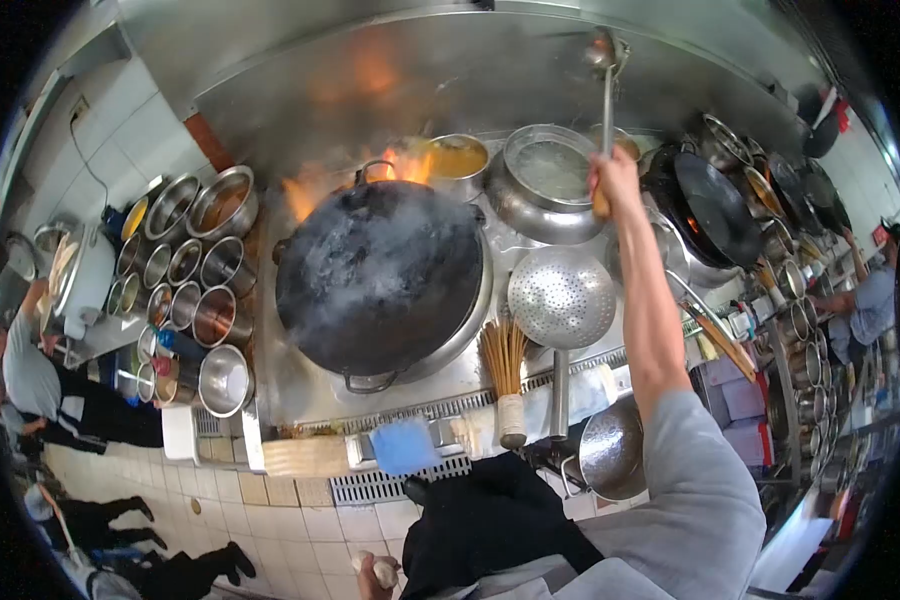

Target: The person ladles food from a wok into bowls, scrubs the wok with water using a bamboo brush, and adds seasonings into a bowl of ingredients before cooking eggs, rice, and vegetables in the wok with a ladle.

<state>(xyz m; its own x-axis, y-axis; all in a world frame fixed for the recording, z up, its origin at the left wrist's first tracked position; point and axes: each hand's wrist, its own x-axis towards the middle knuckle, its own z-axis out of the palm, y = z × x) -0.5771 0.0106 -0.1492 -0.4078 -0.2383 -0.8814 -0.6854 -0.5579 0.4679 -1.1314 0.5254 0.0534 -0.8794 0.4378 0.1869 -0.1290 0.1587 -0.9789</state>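
Observation:
My right hand (615,180) is wrapped round the wooden-ended handle of a metal ladle (608,90), raised above the back of the stove with its bowl up near the steel wall. A big black wok (380,280) sits on the burner at left, smoking. Flames (402,165) rise behind its far rim. At the bottom edge, low beside my black apron (490,530), my left hand (375,578) is closed on a crumpled whitish cloth, partly out of frame. Between wok and right arm lie a perforated skimmer (562,300) and a bamboo wok brush (505,370).
A large steel pot (547,185) and a pot of yellow liquid (457,160) stand behind. Several steel containers (228,265) crowd the left. More woks (715,210) lean at right. A blue cloth (405,447) hangs on the front edge. Other people (35,370) work at both sides.

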